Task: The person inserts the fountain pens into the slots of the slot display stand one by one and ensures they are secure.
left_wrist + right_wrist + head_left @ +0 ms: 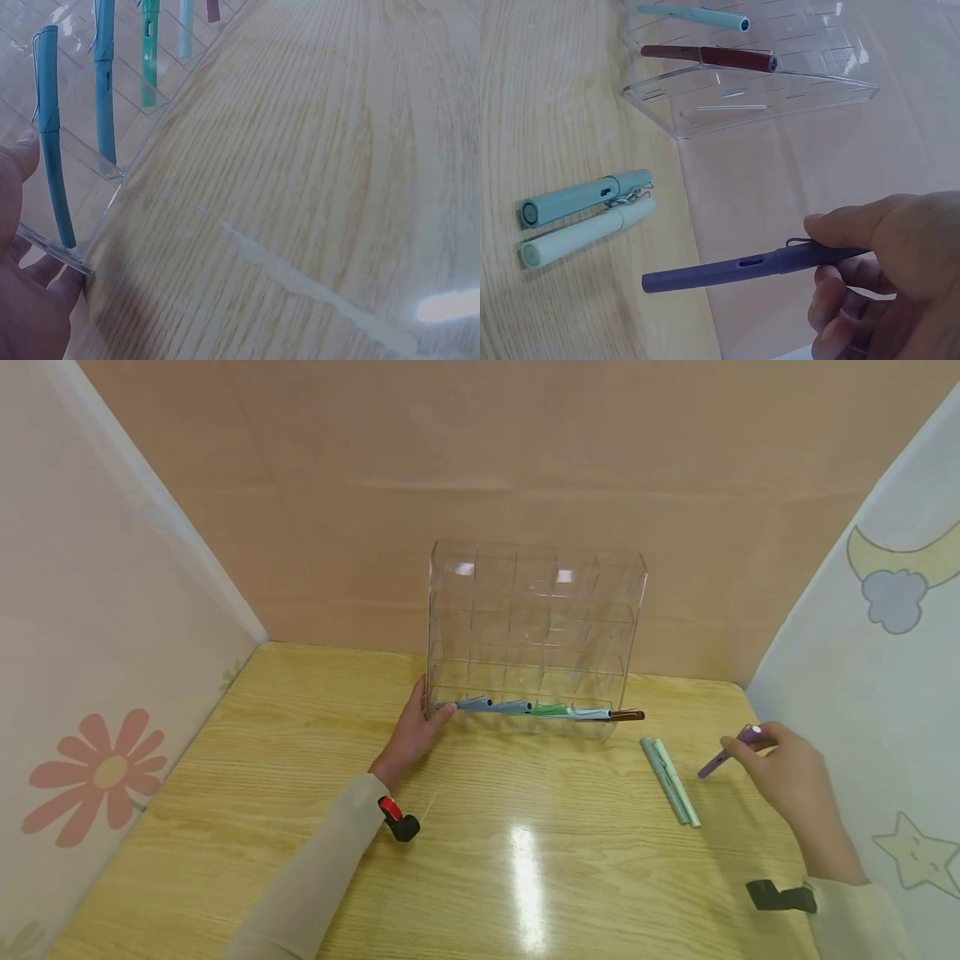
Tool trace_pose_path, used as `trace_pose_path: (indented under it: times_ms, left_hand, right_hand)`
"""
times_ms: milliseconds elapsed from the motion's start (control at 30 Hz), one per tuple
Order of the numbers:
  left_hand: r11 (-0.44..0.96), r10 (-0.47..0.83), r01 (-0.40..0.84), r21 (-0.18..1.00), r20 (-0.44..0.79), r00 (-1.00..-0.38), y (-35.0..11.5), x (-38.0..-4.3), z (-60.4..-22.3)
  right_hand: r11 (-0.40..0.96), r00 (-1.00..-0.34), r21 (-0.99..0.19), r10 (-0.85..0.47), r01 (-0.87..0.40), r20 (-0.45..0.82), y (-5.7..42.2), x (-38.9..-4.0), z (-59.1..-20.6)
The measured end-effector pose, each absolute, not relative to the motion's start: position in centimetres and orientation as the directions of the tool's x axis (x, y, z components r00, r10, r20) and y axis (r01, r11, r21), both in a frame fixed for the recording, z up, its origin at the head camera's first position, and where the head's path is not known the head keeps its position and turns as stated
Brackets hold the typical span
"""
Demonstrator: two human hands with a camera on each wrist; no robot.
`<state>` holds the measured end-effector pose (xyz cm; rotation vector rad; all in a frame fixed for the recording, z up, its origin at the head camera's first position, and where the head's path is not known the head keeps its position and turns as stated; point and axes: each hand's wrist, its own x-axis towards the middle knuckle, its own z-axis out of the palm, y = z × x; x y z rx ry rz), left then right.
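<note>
A purple pen (726,755) is pinched between thumb and fingers of my right hand (791,777), raised at the right side of the table. Its capped end lies in the hand, the barrel pointing away from the palm in the right wrist view. My left hand (412,731) grips the lower left side of a clear plastic compartment rack (536,610), thumb inside and fingers outside the side panel. Along the bottom row lie two blue pens (48,97), a green pen (551,710), a light blue pen (592,713) and a brown pen (628,715).
A teal pen (585,199) and a pale mint pen (585,232) lie side by side on the wooden table (585,877), right of the rack. A tan cloth (360,527) hangs behind; patterned white cloths (840,693) stand at both sides.
</note>
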<state>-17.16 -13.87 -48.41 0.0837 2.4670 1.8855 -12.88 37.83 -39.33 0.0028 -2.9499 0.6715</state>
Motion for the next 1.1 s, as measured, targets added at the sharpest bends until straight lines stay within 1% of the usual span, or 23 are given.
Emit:
trace_pose_path:
  times_ms: [200,533,767,1100]
  left_hand:
    - [0.266,0.059,0.006,0.964,-0.01,-0.998,-13.8,-17.2,-48.5]
    - [0.253,0.066,0.019,0.967,0.003,-0.998,-13.9,-17.1,-48.7]
    - [0.254,0.073,0.028,0.967,0.01,-0.997,-13.8,-17.1,-48.7]
    - [0.267,0.068,0.02,0.963,0.002,-0.998,-14.0,-17.1,-48.5]
  right_hand:
    - [0.881,-0.98,-0.473,0.084,-0.011,0.179,37.5,-12.6,-38.5]
    - [0.823,-0.958,-0.568,0.181,0.024,0.221,36.3,-12.2,-36.2]
    - [0.765,-0.935,-0.644,0.209,-0.026,0.286,35.4,-12.3,-34.9]
    - [0.735,-0.903,-0.665,0.187,-0.133,0.388,32.6,-13.2,-33.4]
